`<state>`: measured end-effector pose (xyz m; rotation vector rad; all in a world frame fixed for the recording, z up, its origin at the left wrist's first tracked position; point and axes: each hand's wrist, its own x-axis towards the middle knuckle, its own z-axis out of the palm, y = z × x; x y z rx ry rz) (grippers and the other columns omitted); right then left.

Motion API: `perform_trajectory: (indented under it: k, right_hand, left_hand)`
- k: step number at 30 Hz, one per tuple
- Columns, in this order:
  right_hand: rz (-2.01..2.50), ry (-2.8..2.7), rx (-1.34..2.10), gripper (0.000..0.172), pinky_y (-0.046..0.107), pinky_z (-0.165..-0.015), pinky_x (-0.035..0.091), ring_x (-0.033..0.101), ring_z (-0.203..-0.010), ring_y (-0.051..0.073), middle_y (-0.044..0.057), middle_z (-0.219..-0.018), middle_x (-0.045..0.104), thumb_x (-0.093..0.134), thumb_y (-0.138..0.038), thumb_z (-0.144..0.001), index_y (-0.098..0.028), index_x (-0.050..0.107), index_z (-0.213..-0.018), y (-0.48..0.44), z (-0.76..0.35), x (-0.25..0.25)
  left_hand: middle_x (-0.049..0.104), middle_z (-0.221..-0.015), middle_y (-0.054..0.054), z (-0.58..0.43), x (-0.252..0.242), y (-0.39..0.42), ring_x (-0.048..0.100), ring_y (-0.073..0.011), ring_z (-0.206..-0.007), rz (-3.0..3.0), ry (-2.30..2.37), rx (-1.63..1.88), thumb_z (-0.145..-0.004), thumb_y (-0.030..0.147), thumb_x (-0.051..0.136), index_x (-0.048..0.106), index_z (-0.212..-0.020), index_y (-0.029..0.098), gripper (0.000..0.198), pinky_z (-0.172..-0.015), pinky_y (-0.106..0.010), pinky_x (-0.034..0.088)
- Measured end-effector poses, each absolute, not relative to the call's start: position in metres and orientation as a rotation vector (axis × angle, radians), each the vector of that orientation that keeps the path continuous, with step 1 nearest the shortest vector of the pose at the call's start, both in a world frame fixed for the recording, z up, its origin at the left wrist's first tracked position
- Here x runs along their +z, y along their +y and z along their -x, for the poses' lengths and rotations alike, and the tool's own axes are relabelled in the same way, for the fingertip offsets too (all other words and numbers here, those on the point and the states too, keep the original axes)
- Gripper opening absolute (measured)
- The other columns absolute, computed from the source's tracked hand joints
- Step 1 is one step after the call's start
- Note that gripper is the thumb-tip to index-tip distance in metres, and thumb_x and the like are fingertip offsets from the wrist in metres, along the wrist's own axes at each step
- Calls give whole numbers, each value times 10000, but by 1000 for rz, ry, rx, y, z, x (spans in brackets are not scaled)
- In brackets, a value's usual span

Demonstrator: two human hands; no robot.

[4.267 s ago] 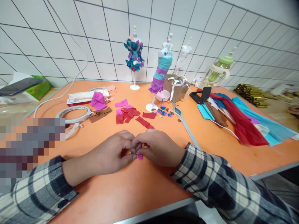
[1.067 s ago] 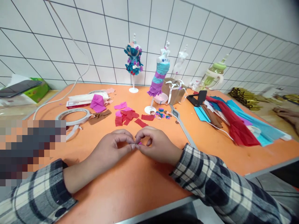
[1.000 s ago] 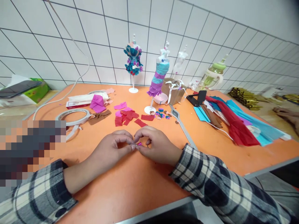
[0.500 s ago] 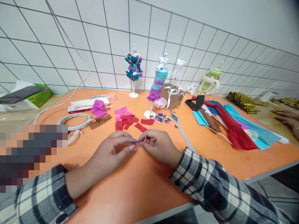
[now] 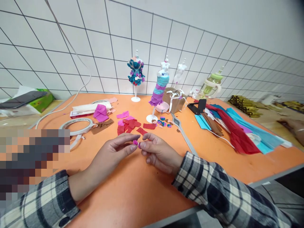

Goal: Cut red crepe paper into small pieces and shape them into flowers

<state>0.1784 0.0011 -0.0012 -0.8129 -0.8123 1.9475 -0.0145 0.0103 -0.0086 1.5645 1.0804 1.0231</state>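
Note:
In the middle of the head view, a small magenta crepe-paper flower (image 5: pixel 135 142) with a frilled top is held just above the orange tabletop. My right hand (image 5: pixel 159 152) pinches its base between thumb and index finger, the other fingers curled below. My left hand (image 5: pixel 116 148) is beside it, thumb and index finger apart around the frilled top; whether they touch it is hard to tell. Red crepe-paper pieces (image 5: pixel 128 125) lie beyond my hands. Behind them stands a small dress form (image 5: pixel 159 85) wrapped in blue and purple paper.
At left are a tape roll (image 5: pixel 77 124) and folded magenta paper (image 5: pixel 101 113). Tweezers (image 5: pixel 177 122) lie near small paper flowers (image 5: pixel 162 123). A second decorated dress form (image 5: pixel 136 71), a bottle (image 5: pixel 211 85) and red paper strips (image 5: pixel 242 137) stand or lie farther off. Another person's hand (image 5: pixel 292 126) shows at right.
My left fingers have spread from their pinch on the magenta paper. My right hand has turned, and the paper's frilled top now shows. The view has tilted up slightly.

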Motion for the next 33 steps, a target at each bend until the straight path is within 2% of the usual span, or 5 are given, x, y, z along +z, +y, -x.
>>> perform_trajectory:
  k: [7, 12, 16, 21, 33]
  right_hand:
    - [801, -845, 2103, 542, 164, -523, 552, 619, -664, 80, -42, -852, 599, 891, -257, -608, -211, 500, -981, -2, -179, 1]
    - [936, -1198, 1741, 391, 165, -408, 461, 519, -642, 84, 1, -975, 559, 708, -238, -704, -224, 593, -1077, 0, -190, 3]
    - [997, -1640, 1300, 456, 215, -554, 483, 526, -666, 89, 19, -993, 626, 744, -304, -744, -206, 637, -1176, -1, -192, 5]
    - [1030, -1800, 938, 123, 240, -689, 482, 583, -696, 108, 1, -813, 700, 719, -217, -792, -186, 726, -910, 0, -189, 1]
    - [1078, -1730, 899, 55, 224, -631, 451, 556, -619, 96, -10, -774, 715, 707, -207, -812, -196, 739, -855, 2, -188, -3]
  left_hand:
    - [721, -953, -50, 15, -4, 10, 682, -223, -914, -1601, 971, 1021, -779, 450, 799, 801, -767, 250, 201, -912, -382, 556]
    - [768, -990, -65, 20, -4, 12, 697, -256, -961, -1601, 1078, 979, -771, 460, 788, 770, -824, 240, 227, -904, -397, 568]
    - [794, -887, -59, 18, -1, 13, 729, -250, -860, -1604, 1084, 876, -746, 461, 785, 756, -832, 226, 252, -833, -379, 593]
    - [792, -825, -51, 13, 4, 11, 729, -251, -819, -1818, 1158, 805, -765, 460, 726, 756, -798, 225, 239, -857, -397, 580]
    - [720, -1233, -99, 17, -2, 5, 645, -297, -1180, -1974, 1183, 968, -803, 466, 719, 649, -1281, 261, 525, -1052, -442, 498]
